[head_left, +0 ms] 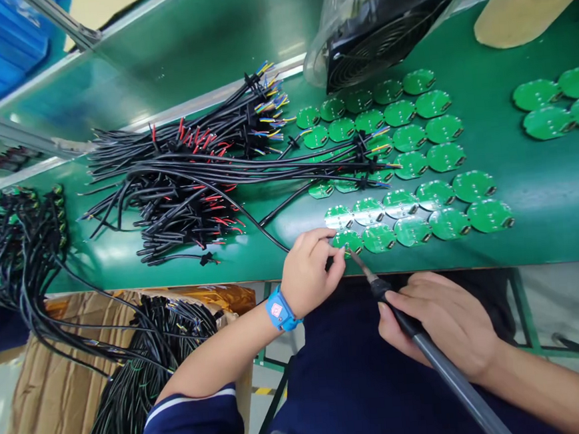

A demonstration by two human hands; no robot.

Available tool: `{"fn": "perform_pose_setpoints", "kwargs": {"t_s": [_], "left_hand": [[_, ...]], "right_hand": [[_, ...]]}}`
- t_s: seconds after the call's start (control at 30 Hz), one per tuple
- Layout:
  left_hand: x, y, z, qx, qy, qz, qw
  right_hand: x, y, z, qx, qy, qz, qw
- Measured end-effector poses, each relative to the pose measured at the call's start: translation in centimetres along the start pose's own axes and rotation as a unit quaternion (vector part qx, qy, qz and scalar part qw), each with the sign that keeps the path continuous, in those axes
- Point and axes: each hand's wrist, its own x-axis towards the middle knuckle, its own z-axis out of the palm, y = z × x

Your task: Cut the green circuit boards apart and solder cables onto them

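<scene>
Round green PCB point(346, 242): sits at the near end of the front row, right by the bench edge, with the tip of a soldering iron point(433, 346) touching its rim.

Left hand point(308, 274): curled and closed over that board's edge, probably to stop it sliding, though I can't tell if the fingers are pinching the board or a wire.

Right hand point(435, 322): gripping the iron's long grey handle pen-style, which looks like the steadiest way to control such a thin tip.

Wrist strap point(280, 309): bright blue band on the left wrist, likely antistatic, which makes sense around bare boards.

Other boards point(444, 139): glossy discs laid out in neat rows, each with a small dark part on its edge, easy to reach one by one.

Black cable bundle point(181, 185): matte sheathing, with red and multicoloured wire ends, heaped behind the boards. One lead runs toward the left hand and disappears behind it.

Rest: green bench mat point(545, 223), a cardboard box point(48, 403) with coiled black cables, and a black fan point(385, 29) in clear plastic.
</scene>
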Motion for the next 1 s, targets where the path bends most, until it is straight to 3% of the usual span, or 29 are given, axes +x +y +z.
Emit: {"fn": "perform_pose_setpoints", "kwargs": {"t_s": [0.17,0.3,0.5,0.7,1.0], "left_hand": [[0.1,0.4,0.2,0.002,0.008,-0.014,1.0],[0.2,0.9,0.0,0.004,-0.004,-0.04,0.999],[0.4,1.2,-0.7,-0.017,-0.032,-0.07,0.997],[0.9,1.2,-1.5,-0.052,-0.085,-0.102,0.99],[1.8,1.1,-2.0,-0.079,-0.117,-0.132,0.981]], "right_hand": [[0.0,0.1,0.1,0.014,0.0,0.016,1.0],[0.4,0.5,-0.8,0.054,-0.036,0.073,0.995],[0.6,1.1,-2.0,0.059,0.078,0.208,0.973],[1.0,1.7,-0.9,0.112,0.071,0.16,0.978],[0.7,2.0,-0.2,0.126,0.057,0.115,0.984]]}}
